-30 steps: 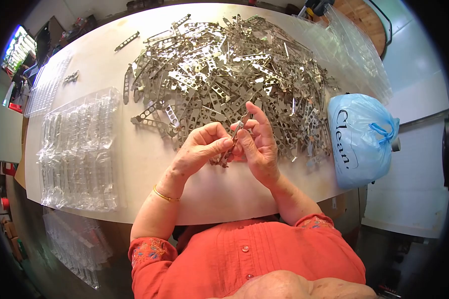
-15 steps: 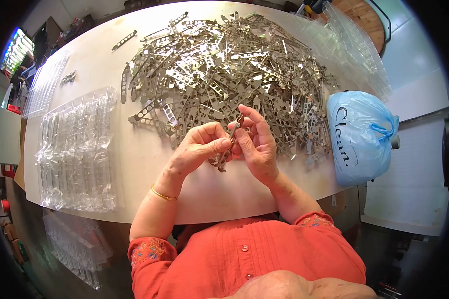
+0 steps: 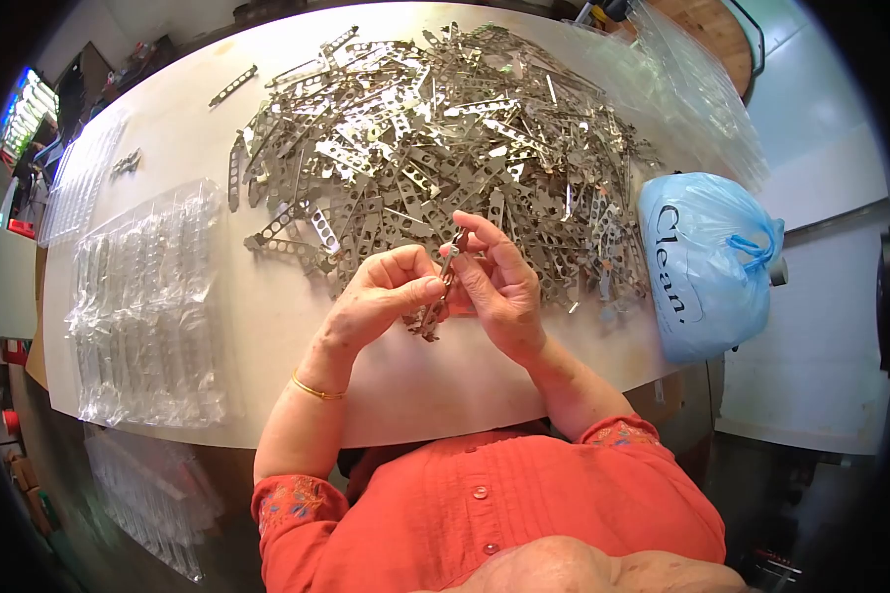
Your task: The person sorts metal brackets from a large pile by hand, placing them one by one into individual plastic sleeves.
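Perforated metal strips (image 3: 430,321) are held between my two hands, in front of a big pile of similar strips (image 3: 415,168). My left hand (image 3: 381,296) pinches them with thumb and forefinger, its other fingers curled. My right hand (image 3: 504,296) grips their upper end between the thumb and fingers, with the forefinger stretched along the tip. Several strips seem bunched together below my fingers; how they overlap is partly hidden by the hands.
Clear plastic blister trays (image 3: 148,306) lie on the left of the white table (image 3: 386,405), with another tray (image 3: 84,178) behind. On the right sits a knotted blue plastic bag (image 3: 707,267). Clear plastic sheets (image 3: 702,89) lie at the back right. One loose strip (image 3: 232,86) rests beside the pile.
The whole view has shifted slightly, so the table's things appear a little further left. Both hands keep their hold on the strips, with only small finger movements.
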Demonstrator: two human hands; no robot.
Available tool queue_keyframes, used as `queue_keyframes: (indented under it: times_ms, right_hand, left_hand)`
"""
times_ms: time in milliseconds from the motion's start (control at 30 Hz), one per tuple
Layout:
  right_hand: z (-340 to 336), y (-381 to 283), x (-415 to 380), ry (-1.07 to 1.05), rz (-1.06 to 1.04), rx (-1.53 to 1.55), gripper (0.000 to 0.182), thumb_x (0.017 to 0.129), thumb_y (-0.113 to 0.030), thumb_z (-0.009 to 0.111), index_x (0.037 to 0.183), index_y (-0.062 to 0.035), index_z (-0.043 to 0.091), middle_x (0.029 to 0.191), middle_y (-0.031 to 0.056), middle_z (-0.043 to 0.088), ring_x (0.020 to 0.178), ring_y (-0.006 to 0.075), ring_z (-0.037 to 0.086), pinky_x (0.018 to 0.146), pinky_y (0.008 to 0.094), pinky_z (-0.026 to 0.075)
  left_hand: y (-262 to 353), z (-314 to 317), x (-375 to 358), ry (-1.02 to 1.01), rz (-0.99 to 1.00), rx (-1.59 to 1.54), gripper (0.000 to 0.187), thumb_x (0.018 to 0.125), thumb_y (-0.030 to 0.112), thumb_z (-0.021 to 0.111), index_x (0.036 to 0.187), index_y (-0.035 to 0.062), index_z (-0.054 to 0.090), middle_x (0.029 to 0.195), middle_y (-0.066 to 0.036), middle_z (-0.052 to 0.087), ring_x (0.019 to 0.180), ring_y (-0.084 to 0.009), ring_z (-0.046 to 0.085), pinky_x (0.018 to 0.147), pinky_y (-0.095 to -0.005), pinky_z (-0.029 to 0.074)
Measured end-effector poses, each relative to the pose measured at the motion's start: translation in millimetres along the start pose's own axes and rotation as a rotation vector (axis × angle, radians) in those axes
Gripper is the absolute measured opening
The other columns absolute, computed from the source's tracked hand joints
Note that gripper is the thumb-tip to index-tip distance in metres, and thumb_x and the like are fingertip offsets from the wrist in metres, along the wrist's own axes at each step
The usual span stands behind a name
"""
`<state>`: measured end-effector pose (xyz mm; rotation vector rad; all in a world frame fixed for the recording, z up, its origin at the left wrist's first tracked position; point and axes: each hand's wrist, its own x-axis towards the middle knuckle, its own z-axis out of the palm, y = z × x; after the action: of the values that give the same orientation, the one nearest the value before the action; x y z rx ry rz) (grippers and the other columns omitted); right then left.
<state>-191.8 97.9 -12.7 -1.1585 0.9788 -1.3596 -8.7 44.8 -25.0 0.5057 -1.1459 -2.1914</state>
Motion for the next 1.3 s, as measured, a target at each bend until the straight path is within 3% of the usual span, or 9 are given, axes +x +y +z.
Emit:
queue_keyframes:
  times_ms: [33, 100, 233, 333, 867, 1033, 1100, 1167, 1300]
  right_hand:
    - [-1.1, 1.5, 0.0, 0.004, -0.001, -0.004, 0.044, 0.101, 0.001, 0.053, 0.143, -0.0055, 0.047, 0.115, 0.0036, 0.055, 0.105, 0.0102, 0.062, 0.089, 0.0257, 0.058]
    - [-2.0, 5.5, 1.0, -0.008, -0.062, -0.031, 0.044, 0.101, -0.004, 0.057, 0.143, -0.0091, 0.048, 0.108, 0.0003, 0.059, 0.078, 0.0031, 0.058, 0.065, 0.0177, 0.051]
    - [0.5, -4.7, 3.6, 0.028, 0.100, 0.111, 0.037, 0.101, -0.005, 0.057, 0.137, -0.0066, 0.052, 0.104, 0.0009, 0.061, 0.075, 0.0032, 0.058, 0.063, 0.0188, 0.050]
    - [-5.9, -4.8, 5.1, -0.050, 0.144, 0.103, 0.019, 0.102, -0.007, 0.057, 0.121, -0.0048, 0.058, 0.090, 0.0003, 0.064, 0.069, 0.0035, 0.057, 0.058, 0.0189, 0.045]
    - [-11.9, 0.5, 8.6, 0.035, 0.073, 0.148, 0.013, 0.102, -0.009, 0.058, 0.114, -0.0050, 0.055, 0.088, 0.0004, 0.062, 0.066, 0.0027, 0.054, 0.059, 0.0195, 0.046]
    - [-7.7, 4.7, 6.9, 0.047, -0.020, -0.016, 0.013, 0.101, -0.007, 0.057, 0.114, -0.0050, 0.053, 0.091, 0.0008, 0.063, 0.073, 0.0037, 0.058, 0.064, 0.0197, 0.049]
    - [-2.6, 5.1, 5.5, 0.094, -0.023, -0.006, 0.013, 0.101, -0.006, 0.057, 0.114, -0.0056, 0.053, 0.091, 0.0011, 0.063, 0.077, 0.0044, 0.059, 0.064, 0.0199, 0.050]
    - [-4.1, 7.6, 4.8, 0.063, -0.050, -0.084, 0.014, 0.101, -0.006, 0.057, 0.114, -0.0053, 0.052, 0.089, 0.0023, 0.062, 0.071, 0.0039, 0.057, 0.054, 0.0201, 0.046]
    - [0.4, 9.0, 4.3, 0.123, -0.118, -0.118, 0.012, 0.099, -0.005, 0.060, 0.110, -0.0044, 0.056, 0.086, -0.0003, 0.061, 0.070, 0.0028, 0.056, 0.060, 0.0204, 0.047]
  left_hand:
    - [-1.9, -0.7, 0.7, 0.001, 0.020, 0.008, 0.023, 0.095, 0.024, 0.071, 0.088, 0.0059, 0.059, 0.080, -0.004, 0.068, 0.073, -0.0105, 0.063, 0.065, -0.0249, 0.049]
    - [-3.0, -2.9, 0.7, 0.006, 0.040, 0.016, 0.023, 0.095, 0.024, 0.071, 0.088, 0.0059, 0.059, 0.080, -0.004, 0.068, 0.073, -0.0105, 0.063, 0.065, -0.0247, 0.049]
    - [1.0, -2.1, -1.7, -0.012, -0.001, 0.035, 0.024, 0.094, 0.025, 0.072, 0.087, 0.0064, 0.059, 0.080, -0.003, 0.067, 0.073, -0.0102, 0.063, 0.065, -0.0247, 0.049]
    - [2.3, 0.3, -2.2, -0.017, 0.004, 0.011, 0.024, 0.094, 0.026, 0.072, 0.087, 0.0067, 0.059, 0.079, -0.003, 0.067, 0.072, -0.0101, 0.063, 0.065, -0.0249, 0.049]
    - [3.3, 7.5, -0.5, 0.083, -0.034, 0.034, 0.024, 0.102, 0.031, 0.059, 0.101, 0.0071, 0.056, 0.086, -0.007, 0.069, 0.069, -0.0128, 0.066, 0.060, -0.0233, 0.048]
    - [-4.8, 17.3, 2.3, 0.123, 0.084, 0.351, 0.022, 0.104, 0.023, 0.055, 0.112, 0.0020, 0.052, 0.085, -0.003, 0.063, 0.069, -0.0073, 0.058, 0.061, -0.0233, 0.050]
    - [-8.2, 23.9, 1.7, 0.146, 0.109, 0.378, 0.018, 0.104, 0.018, 0.056, 0.112, 0.0015, 0.054, 0.076, 0.001, 0.055, 0.066, -0.0066, 0.055, 0.060, -0.0235, 0.048]
    - [-6.6, 28.3, 1.6, 0.217, 0.118, 0.603, 0.012, 0.104, 0.012, 0.052, 0.110, 0.0017, 0.055, 0.075, 0.001, 0.054, 0.065, -0.0063, 0.052, 0.058, -0.0238, 0.045]
    - [-13.5, 29.1, 3.0, 0.286, 0.146, 0.712, 0.012, 0.104, 0.011, 0.050, 0.110, 0.0031, 0.057, 0.073, 0.000, 0.054, 0.063, -0.0070, 0.052, 0.056, -0.0248, 0.044]
